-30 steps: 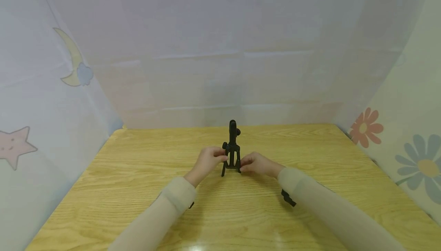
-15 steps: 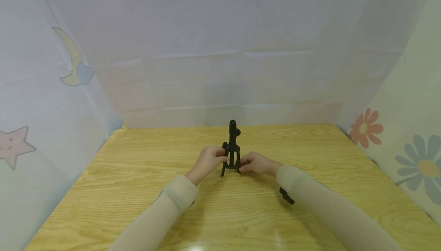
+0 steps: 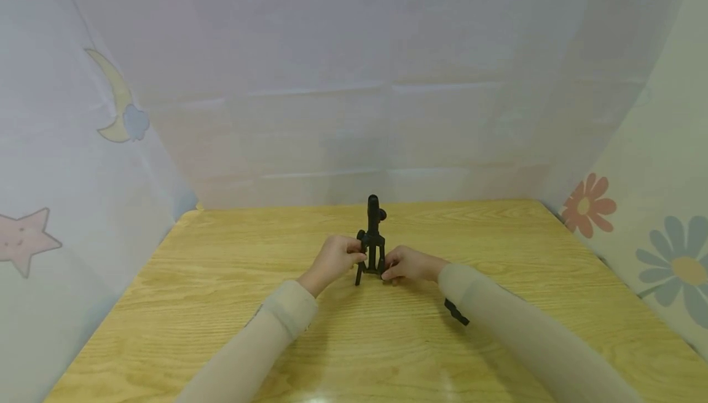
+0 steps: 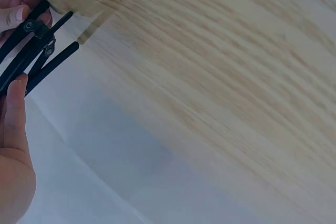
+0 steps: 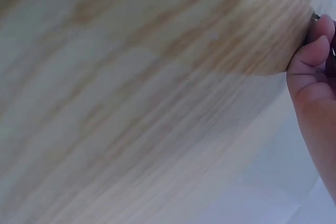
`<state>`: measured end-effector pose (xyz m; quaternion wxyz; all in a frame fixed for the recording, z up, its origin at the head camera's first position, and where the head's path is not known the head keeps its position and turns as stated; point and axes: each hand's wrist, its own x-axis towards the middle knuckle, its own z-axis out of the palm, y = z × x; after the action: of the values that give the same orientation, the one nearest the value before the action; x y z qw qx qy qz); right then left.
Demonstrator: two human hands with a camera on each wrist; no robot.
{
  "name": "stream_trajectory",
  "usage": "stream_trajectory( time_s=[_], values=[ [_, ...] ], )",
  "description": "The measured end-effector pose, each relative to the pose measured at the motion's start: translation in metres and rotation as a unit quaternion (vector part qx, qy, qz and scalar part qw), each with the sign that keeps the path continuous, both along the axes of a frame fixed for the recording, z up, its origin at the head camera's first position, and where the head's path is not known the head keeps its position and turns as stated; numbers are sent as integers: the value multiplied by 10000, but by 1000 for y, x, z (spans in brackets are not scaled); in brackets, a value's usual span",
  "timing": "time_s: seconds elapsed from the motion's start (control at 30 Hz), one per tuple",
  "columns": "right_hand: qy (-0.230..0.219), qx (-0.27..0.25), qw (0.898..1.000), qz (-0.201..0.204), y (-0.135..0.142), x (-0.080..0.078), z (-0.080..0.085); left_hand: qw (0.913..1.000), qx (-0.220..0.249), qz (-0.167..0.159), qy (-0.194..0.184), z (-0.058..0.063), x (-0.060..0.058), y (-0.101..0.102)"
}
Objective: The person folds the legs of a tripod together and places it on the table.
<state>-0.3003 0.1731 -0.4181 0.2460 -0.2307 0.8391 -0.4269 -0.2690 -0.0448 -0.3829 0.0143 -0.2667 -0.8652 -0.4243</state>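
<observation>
A small black tripod [image 3: 373, 225] stands upright near the middle of the table, its legs partly spread and joined by braces, with round knobs on its side and near its top. My left hand [image 3: 335, 258] grips it from the left, thumb and fingers around the upper part of the left leg. On the other side my right hand [image 3: 412, 265] pinches the lower end of the right leg close to the table. In the left wrist view the tripod's legs [image 4: 52, 72] spread out between both hands. The right wrist view shows the right thumb and finger [image 5: 315, 51] pressed together at a leg, mostly out of frame.
The wooden table [image 3: 221, 255] runs back to a pale cloth wall [image 3: 354, 114]. Printed cloth sides with a moon [image 3: 116, 96] and flowers [image 3: 589, 205] flank it. A black wrist device [image 3: 456, 312] shows under the right sleeve.
My right hand has shifted slightly left and now pinches the tripod's right leg nearer its foot. The left hand and the tripod have stayed almost in place.
</observation>
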Motion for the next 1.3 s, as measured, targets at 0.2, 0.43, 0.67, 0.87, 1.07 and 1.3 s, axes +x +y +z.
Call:
stream_trajectory(
  time_s=[0.2,0.43,0.67,0.87,1.07,1.3],
  values=[
    [-76,240,9997,-51,-7,0,3,10000,6,3,67,0,0,-1],
    [-15,411,9991,127,-11,-3,7,9998,-101,29,182,1,-1,-2],
    [-69,486,9984,264,-13,-3,7,9998,-179,2,-5,1,-3,-3],
    [-163,496,9984,236,-15,-1,5,9996,-252,-39,-102,2,-3,-6],
    [-158,472,9984,278,-17,2,4,9995,-263,-67,-157,5,-3,-7],
    [136,252,9988,401,-11,5,5,9992,-380,-59,-136,8,-3,-7]
  ],
)
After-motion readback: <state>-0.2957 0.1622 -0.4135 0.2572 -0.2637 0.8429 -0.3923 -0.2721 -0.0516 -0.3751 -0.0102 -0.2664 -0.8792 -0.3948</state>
